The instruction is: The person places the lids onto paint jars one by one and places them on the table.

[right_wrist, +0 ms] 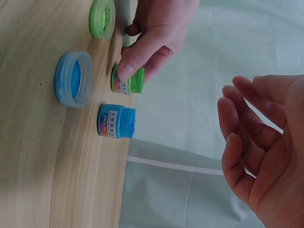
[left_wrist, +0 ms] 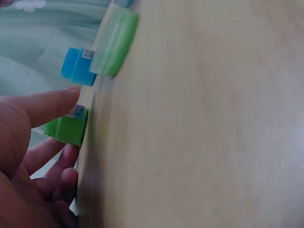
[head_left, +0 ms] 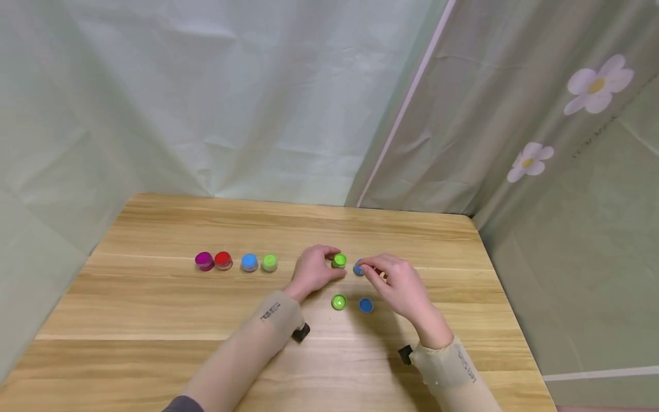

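My left hand [head_left: 315, 268] holds a small open green paint jar [head_left: 339, 261], the thumb on its near side and the fingers on the far side. A matching open blue paint jar [right_wrist: 116, 121] stands to its right, its label facing the right wrist camera. My right hand [head_left: 399, 281] hovers by the blue jar, fingers loosely bent and apart from it in the right wrist view, holding nothing. Nearer the person, a green lid [head_left: 338, 302] and a blue lid [head_left: 365, 305] lie with their hollow sides up.
Left of my left hand, a row of capped jars stands on the wooden table [head_left: 128, 320]: purple [head_left: 204, 261], red [head_left: 223, 260], blue [head_left: 249, 262] and light green [head_left: 270, 263]. A pale curtain [head_left: 231, 103] hangs behind the table.
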Tool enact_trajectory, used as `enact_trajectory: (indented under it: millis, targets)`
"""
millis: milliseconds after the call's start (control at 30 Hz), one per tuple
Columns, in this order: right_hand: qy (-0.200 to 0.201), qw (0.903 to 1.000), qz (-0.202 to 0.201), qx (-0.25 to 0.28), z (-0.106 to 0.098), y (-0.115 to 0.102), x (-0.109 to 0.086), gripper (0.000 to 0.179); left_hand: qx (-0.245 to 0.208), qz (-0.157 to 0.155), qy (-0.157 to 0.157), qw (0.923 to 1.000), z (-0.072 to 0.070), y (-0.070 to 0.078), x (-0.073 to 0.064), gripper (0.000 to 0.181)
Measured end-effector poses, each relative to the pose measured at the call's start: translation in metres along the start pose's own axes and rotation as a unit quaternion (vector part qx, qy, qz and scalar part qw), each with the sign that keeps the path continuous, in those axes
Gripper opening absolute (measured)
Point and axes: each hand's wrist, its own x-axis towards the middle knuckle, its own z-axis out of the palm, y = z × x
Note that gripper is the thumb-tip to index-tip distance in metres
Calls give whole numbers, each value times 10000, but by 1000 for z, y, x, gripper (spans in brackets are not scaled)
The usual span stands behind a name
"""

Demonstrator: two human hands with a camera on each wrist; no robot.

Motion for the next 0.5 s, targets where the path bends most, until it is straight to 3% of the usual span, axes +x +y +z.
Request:
enact_trajectory:
  millis: [167,500]
  targets:
    - [-40,10000,30,19,1,-1,0,18,329,-72,188,9993,6,0,0,54]
    - [6,9999,-20,-99,3,1,-1,18,353,-34,318,9989,8,0,2,43]
